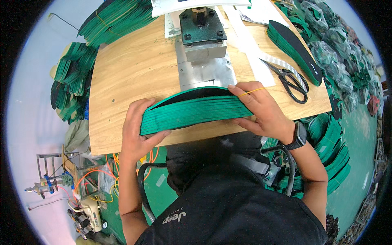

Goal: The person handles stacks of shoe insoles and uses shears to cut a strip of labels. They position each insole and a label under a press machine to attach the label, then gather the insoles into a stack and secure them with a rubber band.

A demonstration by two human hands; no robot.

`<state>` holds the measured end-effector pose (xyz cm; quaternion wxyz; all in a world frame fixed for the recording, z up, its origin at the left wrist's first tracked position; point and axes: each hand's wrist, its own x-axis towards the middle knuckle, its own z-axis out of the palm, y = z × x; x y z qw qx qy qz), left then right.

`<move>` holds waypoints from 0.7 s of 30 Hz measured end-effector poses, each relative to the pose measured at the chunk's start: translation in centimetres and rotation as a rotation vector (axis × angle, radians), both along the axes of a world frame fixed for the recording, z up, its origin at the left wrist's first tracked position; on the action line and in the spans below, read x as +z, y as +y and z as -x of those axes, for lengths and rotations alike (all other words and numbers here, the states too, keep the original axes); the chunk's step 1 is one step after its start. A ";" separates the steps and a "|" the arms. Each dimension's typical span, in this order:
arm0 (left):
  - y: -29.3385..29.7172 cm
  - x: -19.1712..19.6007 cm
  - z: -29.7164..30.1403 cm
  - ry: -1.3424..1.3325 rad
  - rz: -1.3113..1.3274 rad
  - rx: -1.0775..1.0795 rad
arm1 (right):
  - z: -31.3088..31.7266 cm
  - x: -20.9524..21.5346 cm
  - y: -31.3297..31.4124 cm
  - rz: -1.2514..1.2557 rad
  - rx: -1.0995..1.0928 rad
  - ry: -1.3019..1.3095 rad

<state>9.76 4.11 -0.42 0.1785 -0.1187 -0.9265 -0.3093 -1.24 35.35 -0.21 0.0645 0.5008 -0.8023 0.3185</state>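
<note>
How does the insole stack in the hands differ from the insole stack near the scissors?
The held stack is gripped between the left hand and right hand; the table stack lies untouched on the table. The held stack shows mostly green edges, while the table stack shows much of its black top. Both are layered, with green and black.

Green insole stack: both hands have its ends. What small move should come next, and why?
Probably ease the yellow band over the right end of the green insole stack while the left hand steadies the other end. The band lies at the fingers of the right hand, and none shows around the stack's middle, unlike the banded insole bundle at upper left.
</note>
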 end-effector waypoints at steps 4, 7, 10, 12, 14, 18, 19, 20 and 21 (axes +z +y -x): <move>0.0 0.1 0.0 0.062 -0.021 -0.008 | 0.5 -0.1 0.0 0.000 0.032 -0.026; -0.7 -0.3 -0.4 0.121 -0.044 -0.022 | 0.0 0.1 0.0 0.056 0.018 -0.055; -1.0 -0.6 -0.2 0.106 -0.168 0.009 | -0.1 -1.1 -0.6 0.146 -0.033 -0.168; -0.9 -0.4 -0.4 0.049 -0.307 0.062 | -0.4 -0.3 -0.7 0.130 -0.057 -0.339; -1.4 0.3 -0.6 -0.058 -0.413 0.038 | -0.9 0.7 -1.1 0.146 -0.079 -0.505; -1.8 -0.4 -0.1 -0.232 -0.393 0.128 | -1.5 -0.2 -2.0 0.171 -0.157 -0.938; -1.8 -1.4 0.4 -0.257 -0.348 0.159 | -1.5 -0.8 -2.1 0.276 -0.187 -0.921; -2.3 -1.8 0.6 -0.232 -0.297 0.141 | -1.6 -1.7 -2.4 0.382 -0.218 -0.904; -2.4 -2.2 0.8 -0.194 -0.279 0.160 | -1.7 -2.3 -1.9 0.479 -0.274 -0.878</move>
